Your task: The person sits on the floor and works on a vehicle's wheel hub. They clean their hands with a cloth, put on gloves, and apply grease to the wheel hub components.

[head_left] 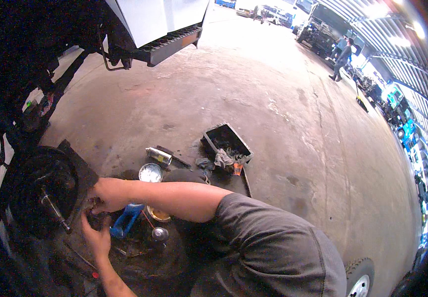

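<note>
My right arm reaches across from the right, and my right hand (111, 193) is curled beside the dark wheel hub assembly (36, 188). Just below it, my left hand (96, 238) has its fingers bent up around a small dark part (96, 218). Both hands meet at this part, whose kind is hidden by shadow and fingers. A bright metal rod (54, 210) sticks out of the hub, left of my hands. Close on the right stands a blue tool or stand (126, 221). Beside it are an open tin of amber grease (158, 214) and a spray can (160, 234) with a red straw.
A white-topped tin (150, 173) and a silver spray can (159, 155) are on the concrete floor beyond my arm. Farther right sits a black crate (227, 141) with rags. A truck step (174, 47) overhangs above. A tyre (360, 277) lies lower right; a person (342, 59) is far off.
</note>
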A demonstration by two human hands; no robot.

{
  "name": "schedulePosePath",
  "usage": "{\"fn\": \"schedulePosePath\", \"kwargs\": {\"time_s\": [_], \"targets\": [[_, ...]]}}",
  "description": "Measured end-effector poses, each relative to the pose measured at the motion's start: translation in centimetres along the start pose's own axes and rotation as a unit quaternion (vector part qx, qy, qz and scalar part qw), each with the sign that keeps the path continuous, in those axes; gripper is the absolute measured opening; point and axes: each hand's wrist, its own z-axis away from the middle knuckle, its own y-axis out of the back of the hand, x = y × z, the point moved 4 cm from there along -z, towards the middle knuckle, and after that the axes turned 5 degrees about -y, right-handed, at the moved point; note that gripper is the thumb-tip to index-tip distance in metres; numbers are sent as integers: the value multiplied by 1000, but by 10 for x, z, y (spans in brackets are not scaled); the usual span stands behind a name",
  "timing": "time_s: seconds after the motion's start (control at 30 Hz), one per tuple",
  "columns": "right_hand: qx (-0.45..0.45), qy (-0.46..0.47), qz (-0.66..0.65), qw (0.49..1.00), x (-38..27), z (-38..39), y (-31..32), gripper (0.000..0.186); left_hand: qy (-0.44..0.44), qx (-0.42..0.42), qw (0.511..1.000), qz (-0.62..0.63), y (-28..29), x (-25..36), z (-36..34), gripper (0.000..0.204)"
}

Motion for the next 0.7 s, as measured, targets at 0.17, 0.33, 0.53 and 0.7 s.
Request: {"fn": "schedulePosePath", "kwargs": {"time_s": [0.17,0.33,0.53,0.7], "targets": [[28,-60,41,997,15,-1,-19,37,38,-14,999,-2,-5,-9,8,83],[-26,34,-18,999,-4,5,3,28,13,-11,1000,7,5,-10,5,82],[-3,-14,-58,998,-9,12,11,24,43,-28,998,37,0,-4,1,81],[-38,-92,31,995,-7,11,2,26,18,-38,998,41,0,1,-1,77]]}}
